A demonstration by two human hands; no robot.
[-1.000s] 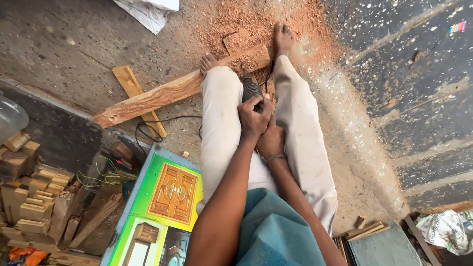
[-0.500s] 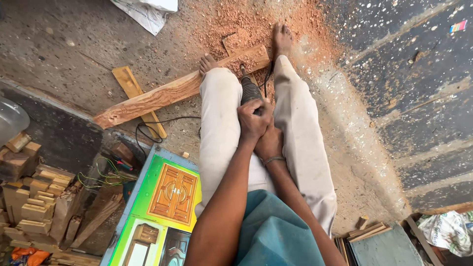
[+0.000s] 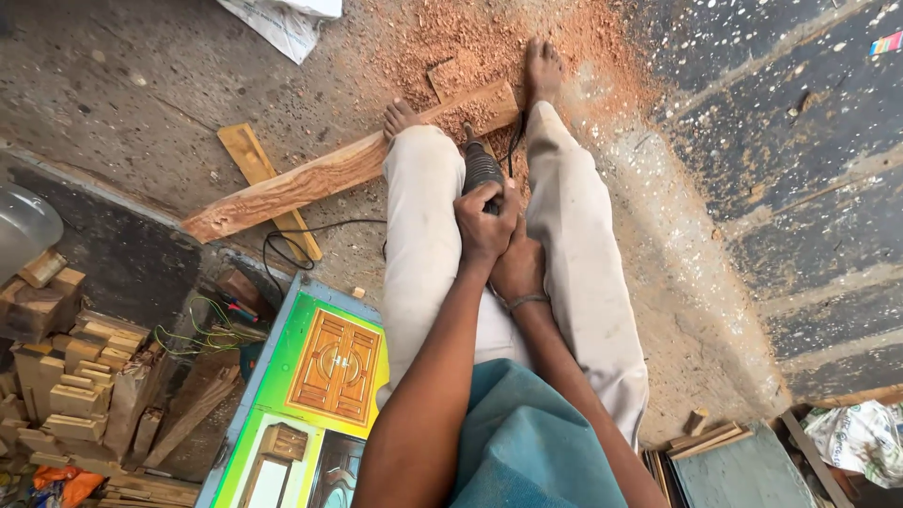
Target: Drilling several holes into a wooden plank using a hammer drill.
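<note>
Gripping a dark power tool [image 3: 481, 167], both hands [image 3: 486, 229] work beside a green poster [image 3: 315, 395].

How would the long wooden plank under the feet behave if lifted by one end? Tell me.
The long wooden plank looks thick and solid, so probably stiff and fairly heavy. Its flat faces suggest it won't roll. A foot rests on it, likely pinning it.

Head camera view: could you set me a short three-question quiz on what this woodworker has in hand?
1. True or false: both hands grip the power tool.
2. The plank lies: A) under the feet, B) on the lap, C) on the stacked wood blocks.
3. What covers the floor around the feet?

Key:
1. True: the left hand is on top, the right hand beneath it.
2. A; the left foot rests on it.
3. Reddish sawdust.
</note>
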